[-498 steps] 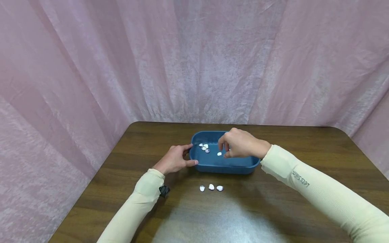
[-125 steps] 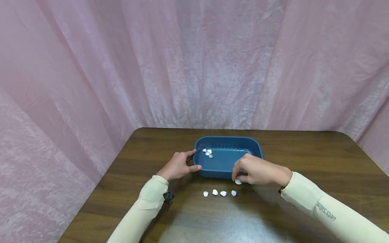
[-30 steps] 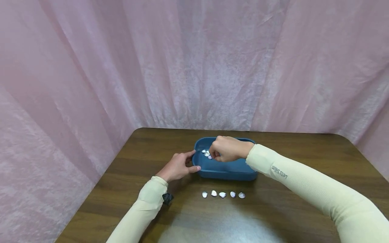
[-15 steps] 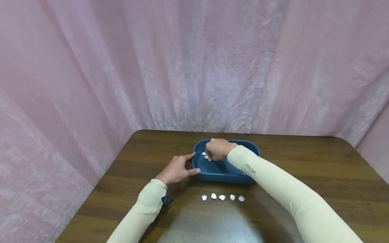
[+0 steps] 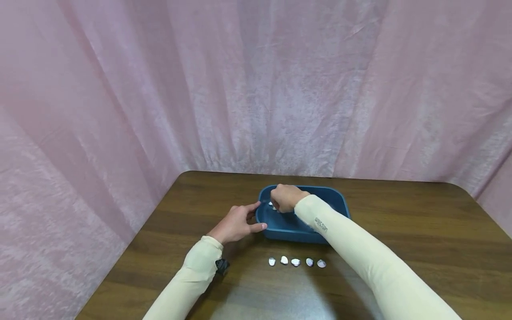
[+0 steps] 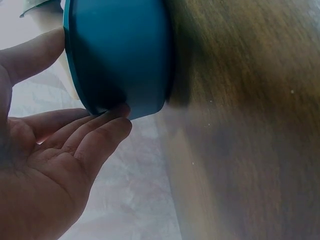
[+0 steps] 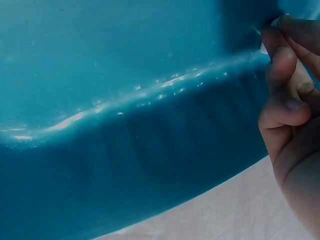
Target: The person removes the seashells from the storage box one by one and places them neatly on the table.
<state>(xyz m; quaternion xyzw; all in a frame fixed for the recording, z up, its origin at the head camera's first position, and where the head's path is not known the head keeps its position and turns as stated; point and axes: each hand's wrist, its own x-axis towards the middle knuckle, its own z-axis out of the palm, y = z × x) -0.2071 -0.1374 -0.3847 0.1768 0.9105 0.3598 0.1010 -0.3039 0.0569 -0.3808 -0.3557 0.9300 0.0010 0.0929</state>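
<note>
A blue plastic tray [image 5: 298, 236] stands on the wooden table, with a few small whitish shells [image 5: 270, 204] at its left end. My left hand [image 5: 234, 223] rests at the tray's left end; thumb and fingertips touch the rim and outer wall, its fingers nearly straight in the left wrist view. Inside the tray my right hand [image 5: 286, 198] reaches down over the shells. In the right wrist view its thumb and forefinger pinch at a small pale shell [image 7: 275, 22], mostly covered by the fingertips. In front of the tray, several shells [image 5: 295, 262] lie in a row.
The brown table [image 5: 420, 222] extends to both sides of the tray. Behind its far edge hangs a pink velvet curtain [image 5: 256, 89]. My right forearm crosses the tray's front right rim.
Since the early frames, the row has grown by two shells at its right end. Over the last second my right hand has moved slightly left and down onto the shells. The left hand stays.
</note>
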